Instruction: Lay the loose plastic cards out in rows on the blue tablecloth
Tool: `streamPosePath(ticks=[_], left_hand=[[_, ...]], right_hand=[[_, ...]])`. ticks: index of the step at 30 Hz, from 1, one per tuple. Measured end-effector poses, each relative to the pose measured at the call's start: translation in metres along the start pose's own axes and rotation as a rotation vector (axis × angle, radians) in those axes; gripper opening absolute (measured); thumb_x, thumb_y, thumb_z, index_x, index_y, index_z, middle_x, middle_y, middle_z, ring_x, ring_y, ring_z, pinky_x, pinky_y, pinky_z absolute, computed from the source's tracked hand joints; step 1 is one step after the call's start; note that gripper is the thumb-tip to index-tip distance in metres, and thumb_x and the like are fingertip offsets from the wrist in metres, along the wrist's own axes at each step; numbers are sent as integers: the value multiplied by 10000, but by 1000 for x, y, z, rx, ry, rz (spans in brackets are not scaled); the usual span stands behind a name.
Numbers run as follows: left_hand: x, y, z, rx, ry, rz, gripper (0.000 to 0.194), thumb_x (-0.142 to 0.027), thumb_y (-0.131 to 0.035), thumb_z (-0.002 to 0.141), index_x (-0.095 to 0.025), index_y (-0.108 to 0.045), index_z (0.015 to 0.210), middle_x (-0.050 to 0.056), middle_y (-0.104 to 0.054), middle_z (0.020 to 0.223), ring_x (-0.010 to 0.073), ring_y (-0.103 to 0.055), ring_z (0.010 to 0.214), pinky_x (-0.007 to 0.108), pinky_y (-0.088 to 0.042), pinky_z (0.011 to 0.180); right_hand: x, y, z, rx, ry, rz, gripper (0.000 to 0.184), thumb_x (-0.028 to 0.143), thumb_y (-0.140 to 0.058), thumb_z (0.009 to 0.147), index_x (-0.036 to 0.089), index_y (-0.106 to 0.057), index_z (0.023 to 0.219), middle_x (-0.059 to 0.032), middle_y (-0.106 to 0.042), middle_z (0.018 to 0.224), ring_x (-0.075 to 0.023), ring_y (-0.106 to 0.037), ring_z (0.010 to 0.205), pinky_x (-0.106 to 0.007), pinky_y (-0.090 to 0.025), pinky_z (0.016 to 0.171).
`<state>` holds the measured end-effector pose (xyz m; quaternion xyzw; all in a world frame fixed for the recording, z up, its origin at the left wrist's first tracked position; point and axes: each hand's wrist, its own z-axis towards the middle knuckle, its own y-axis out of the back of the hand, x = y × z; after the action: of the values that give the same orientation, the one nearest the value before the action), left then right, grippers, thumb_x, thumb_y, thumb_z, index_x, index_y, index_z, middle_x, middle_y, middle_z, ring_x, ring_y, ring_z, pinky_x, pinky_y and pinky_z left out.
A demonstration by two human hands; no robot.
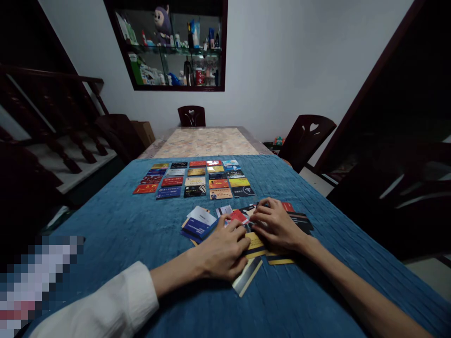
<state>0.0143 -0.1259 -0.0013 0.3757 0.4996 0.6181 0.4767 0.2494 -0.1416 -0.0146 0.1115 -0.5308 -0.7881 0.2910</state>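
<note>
A loose pile of plastic cards lies on the blue cloth in front of me, some overlapping. My left hand (223, 249) rests palm down on its middle, fingers bent but apart. Close by on the right, my right hand (276, 224) also lies over the pile with its fingers spread and curved. Between the hands show a red card (238, 216) and a yellow card (256, 245) with a dark stripe. Blue and white cards (198, 226) fan out at the left. Dark cards (302, 220) lie at the right, and a silver card (247, 278) sits nearest me. My hands hide several cards.
Beyond the pile, cards lie in neat rows, including a gold card (195, 181). The blue cloth (116, 220) covers the near part of the table; its patterned top (207, 141) shows at the far end. Chairs, including a right-hand one (310, 136), stand around it.
</note>
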Motion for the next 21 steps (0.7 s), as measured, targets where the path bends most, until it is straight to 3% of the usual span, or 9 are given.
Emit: streamPosePath(ticks=[4, 9, 16, 21], left_hand=[[3, 5, -1, 14, 29, 4, 286, -405, -579, 865, -154, -597, 1001, 130, -624, 1085, 303, -519, 1056, 529, -311, 985], [5, 8, -1, 33, 70, 5, 302, -434, -601, 848, -152, -610, 954, 129, -616, 1069, 316, -525, 1056, 541, -318, 982], [1, 7, 0, 64, 114, -19, 254, -382, -568, 866, -147, -607, 955, 134, -612, 1042, 312, -541, 1032, 509, -374, 926], [3, 5, -1, 28, 107, -14, 212, -342, -551, 860, -153, -617, 927, 128, -619, 1008, 301, -544, 999, 507, -372, 917]], right_hand=[[3, 11, -4, 101, 56, 107, 252, 403, -616, 894, 220, -687, 1051, -83, -674, 1017, -272, -470, 1083, -461, -349, 932], [6, 18, -5, 195, 97, 163, 353, 539, -648, 849, 213, -685, 980, -84, -651, 1014, -272, -465, 1049, -457, -358, 920], [10, 19, -5, 213, 95, 171, 257, 393, -693, 812, 213, -667, 994, -71, -632, 1031, -263, -461, 1047, -444, -363, 920], [10, 18, -5, 207, 99, 150, 231, 398, -668, 838, 217, -673, 981, -77, -633, 1031, -254, -472, 1026, -437, -380, 913]])
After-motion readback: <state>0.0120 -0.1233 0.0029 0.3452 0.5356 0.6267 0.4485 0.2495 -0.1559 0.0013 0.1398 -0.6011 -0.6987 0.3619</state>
